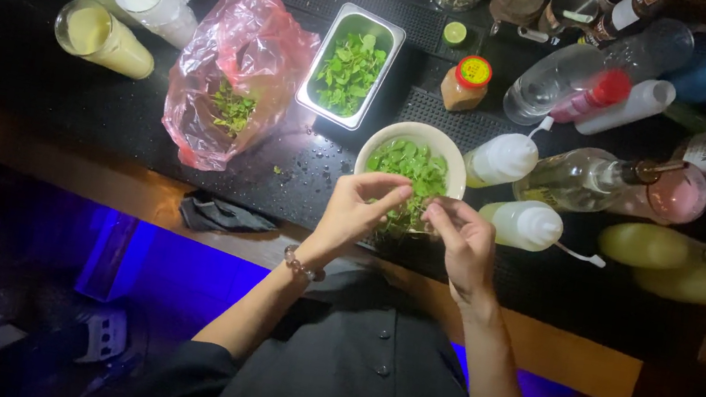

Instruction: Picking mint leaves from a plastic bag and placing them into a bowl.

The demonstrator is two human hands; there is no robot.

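Observation:
A round white bowl of green leaves stands on the black counter. Both my hands hover at its near rim. My left hand pinches a sprig of green leaves between thumb and fingertips. My right hand pinches the same sprig from the other side. A bead bracelet sits on my left wrist. Behind the bowl a steel rectangular tray holds more leaves. To the left lies a pink plastic bag with a few leaves inside.
Three clear containers of pale liquid lie at the far left. Squeeze bottles, glass bottles and a red-capped jar crowd the right side. A dark cloth lies on the wooden counter edge.

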